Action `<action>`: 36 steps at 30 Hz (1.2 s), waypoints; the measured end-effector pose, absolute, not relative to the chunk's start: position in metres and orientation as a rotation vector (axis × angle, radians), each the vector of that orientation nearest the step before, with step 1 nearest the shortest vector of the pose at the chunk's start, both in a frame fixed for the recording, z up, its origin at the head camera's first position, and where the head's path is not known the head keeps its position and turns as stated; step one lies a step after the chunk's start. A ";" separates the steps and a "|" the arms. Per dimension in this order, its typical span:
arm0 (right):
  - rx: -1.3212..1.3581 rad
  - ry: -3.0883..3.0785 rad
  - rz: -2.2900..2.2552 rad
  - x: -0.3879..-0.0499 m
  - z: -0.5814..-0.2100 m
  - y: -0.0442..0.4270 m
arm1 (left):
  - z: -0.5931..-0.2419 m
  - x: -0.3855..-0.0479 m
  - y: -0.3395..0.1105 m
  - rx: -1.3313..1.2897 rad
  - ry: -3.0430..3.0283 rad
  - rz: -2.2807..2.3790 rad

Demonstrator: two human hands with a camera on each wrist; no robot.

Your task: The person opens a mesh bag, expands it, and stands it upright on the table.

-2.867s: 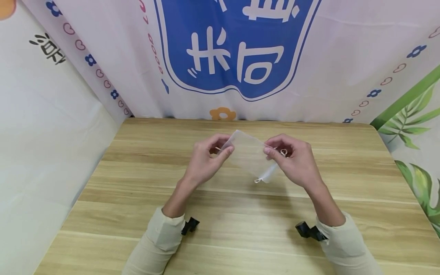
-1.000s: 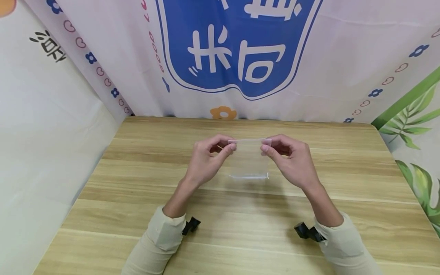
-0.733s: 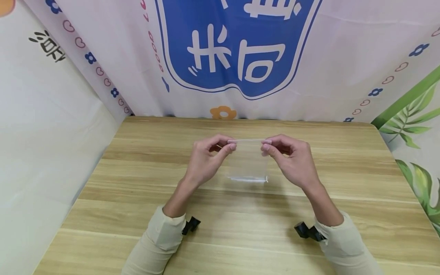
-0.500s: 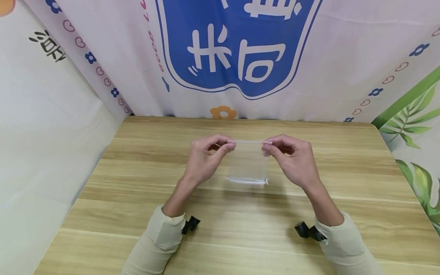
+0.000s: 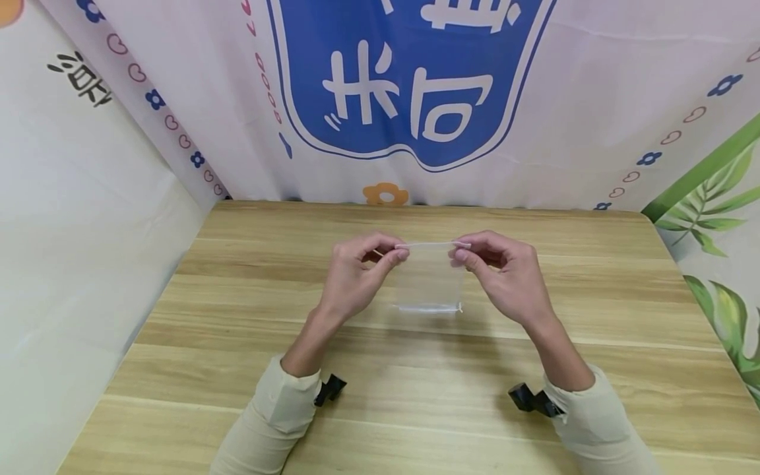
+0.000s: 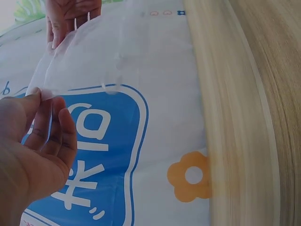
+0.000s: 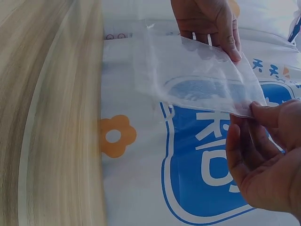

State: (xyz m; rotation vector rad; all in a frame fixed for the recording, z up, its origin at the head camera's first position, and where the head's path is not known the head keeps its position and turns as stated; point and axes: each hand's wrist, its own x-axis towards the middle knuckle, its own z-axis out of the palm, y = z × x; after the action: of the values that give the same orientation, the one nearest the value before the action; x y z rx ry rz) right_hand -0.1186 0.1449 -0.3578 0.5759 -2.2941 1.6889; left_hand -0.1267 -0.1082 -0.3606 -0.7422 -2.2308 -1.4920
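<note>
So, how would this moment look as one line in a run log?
left hand: pinches sheer pouch edge | right hand: pinches same edge, other end | sheer pouch: held above wooden table

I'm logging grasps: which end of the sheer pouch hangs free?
The bright lower end; the left hand and right hand pinch the upper edge.

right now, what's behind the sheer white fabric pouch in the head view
The pale brown wooden tabletop shows hazily through the pouch. Behind its upper corners, parts of the left hand and right hand are covered and cannot be seen.
</note>
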 end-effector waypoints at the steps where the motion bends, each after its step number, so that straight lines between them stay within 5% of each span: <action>1: 0.569 -2.297 1.689 -0.118 -0.358 0.145 | -0.361 -0.127 -0.108 -0.740 -2.227 -1.492; 36: 0.455 -2.304 1.694 -0.118 -0.357 0.143 | -0.362 -0.125 -0.103 -0.624 -2.274 -1.505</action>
State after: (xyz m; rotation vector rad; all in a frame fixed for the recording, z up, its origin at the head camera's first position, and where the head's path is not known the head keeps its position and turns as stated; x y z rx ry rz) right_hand -0.1176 0.1432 -0.3568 0.4549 -2.3040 1.6944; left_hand -0.1247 -0.1033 -0.3616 -0.6243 -2.2739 -1.5054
